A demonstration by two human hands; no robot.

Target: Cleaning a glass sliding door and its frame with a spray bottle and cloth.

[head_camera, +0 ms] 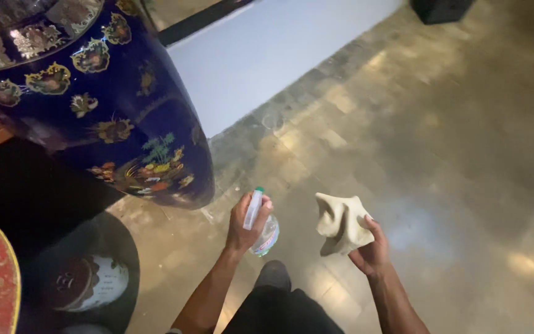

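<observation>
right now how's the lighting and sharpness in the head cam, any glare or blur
Head view: dim and warm, slightly soft overall; bright glare patches on the glossy stone tile floor; sheen on the large dark blue painted ceramic vase; lower left corner falls into deep shadow; the left hand with the clear plastic spray bottle and the right hand with the crumpled beige cloth stay readable.

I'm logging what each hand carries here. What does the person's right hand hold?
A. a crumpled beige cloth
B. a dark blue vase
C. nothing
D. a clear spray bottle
A: the right hand grips a crumpled beige cloth, while the left hand holds the clear spray bottle beside the big dark blue painted vase.
</observation>
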